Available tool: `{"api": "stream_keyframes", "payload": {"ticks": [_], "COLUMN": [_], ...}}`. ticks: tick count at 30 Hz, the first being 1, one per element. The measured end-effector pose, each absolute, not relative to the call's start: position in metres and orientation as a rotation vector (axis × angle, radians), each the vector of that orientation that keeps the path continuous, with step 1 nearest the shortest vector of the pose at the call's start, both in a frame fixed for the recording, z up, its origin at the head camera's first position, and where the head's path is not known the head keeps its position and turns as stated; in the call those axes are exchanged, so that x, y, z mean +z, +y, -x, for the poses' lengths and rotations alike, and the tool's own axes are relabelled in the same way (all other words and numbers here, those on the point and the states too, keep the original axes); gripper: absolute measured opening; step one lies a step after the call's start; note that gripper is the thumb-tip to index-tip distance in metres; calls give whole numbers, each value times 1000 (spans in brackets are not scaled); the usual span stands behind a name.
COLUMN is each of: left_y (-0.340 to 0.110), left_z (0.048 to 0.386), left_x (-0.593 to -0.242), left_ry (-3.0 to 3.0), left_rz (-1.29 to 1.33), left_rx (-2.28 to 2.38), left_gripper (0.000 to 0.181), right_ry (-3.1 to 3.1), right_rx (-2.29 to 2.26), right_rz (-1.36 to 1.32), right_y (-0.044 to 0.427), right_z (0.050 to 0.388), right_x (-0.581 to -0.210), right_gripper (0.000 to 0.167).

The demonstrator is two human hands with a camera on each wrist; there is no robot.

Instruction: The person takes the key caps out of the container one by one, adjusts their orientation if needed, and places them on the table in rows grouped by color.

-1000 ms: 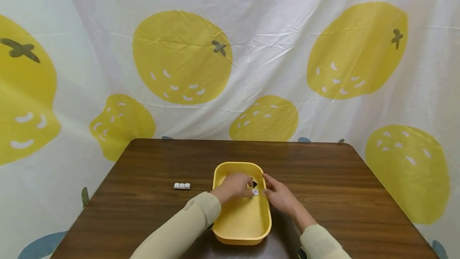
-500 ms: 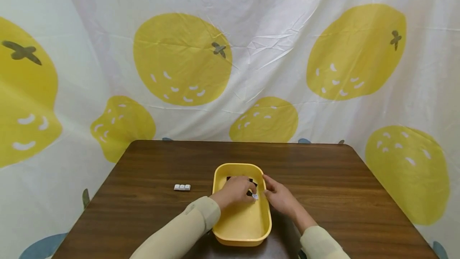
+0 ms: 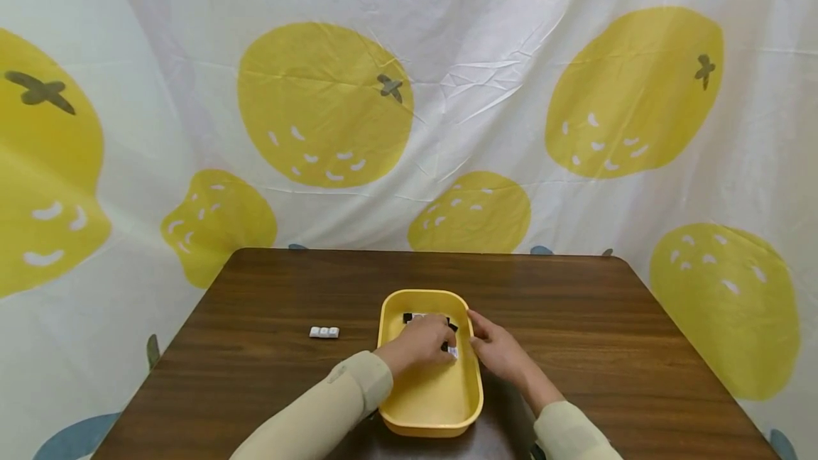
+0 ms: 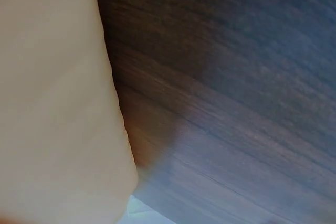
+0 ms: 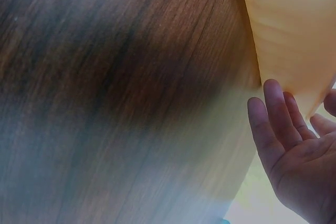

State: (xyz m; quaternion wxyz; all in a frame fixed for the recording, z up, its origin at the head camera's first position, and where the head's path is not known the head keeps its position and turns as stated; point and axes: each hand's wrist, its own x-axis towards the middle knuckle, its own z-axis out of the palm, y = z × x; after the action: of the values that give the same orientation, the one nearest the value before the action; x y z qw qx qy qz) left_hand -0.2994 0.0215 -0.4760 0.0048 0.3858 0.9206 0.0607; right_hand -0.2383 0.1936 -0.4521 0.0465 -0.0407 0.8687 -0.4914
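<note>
In the head view, a yellow tray holds small black and white pieces that look like keycaps. My left hand reaches inside, its curled thumb and fingers pinching a white keycap. A black keycap lies right by those fingertips. Other keycaps lie near the far wall, partly covered by the hand. My right hand rests against the tray's right side near the rim. In the right wrist view its fingers are fairly straight along the outer wall. The left wrist view shows mainly the tray's wall.
Three white keycaps sit in a row left of the tray. Everything stands on a dark brown wooden table. A white curtain with yellow lemons hangs behind it.
My left hand has shifted slightly toward me with the white keycap, and more of the black and white pieces at the far end now show. The right hand and tray stay put.
</note>
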Motion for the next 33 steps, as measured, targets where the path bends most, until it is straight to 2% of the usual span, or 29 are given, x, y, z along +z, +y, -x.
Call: {"api": "stream_keyframes", "payload": {"ticks": [14, 33], "left_y": [1, -14], "left_z": [311, 309], "left_x": [-464, -460], "left_ry": [2768, 2774], "left_rz": [-1242, -1101], "left_rx": [676, 743], "left_gripper": [6, 17], "right_ry": [2656, 2676], "right_rx": [-1484, -1455], "right_rz": [117, 118], "right_y": [193, 191], "right_z": [239, 237], "right_x": [-453, -452], "right_gripper": [53, 52]}}
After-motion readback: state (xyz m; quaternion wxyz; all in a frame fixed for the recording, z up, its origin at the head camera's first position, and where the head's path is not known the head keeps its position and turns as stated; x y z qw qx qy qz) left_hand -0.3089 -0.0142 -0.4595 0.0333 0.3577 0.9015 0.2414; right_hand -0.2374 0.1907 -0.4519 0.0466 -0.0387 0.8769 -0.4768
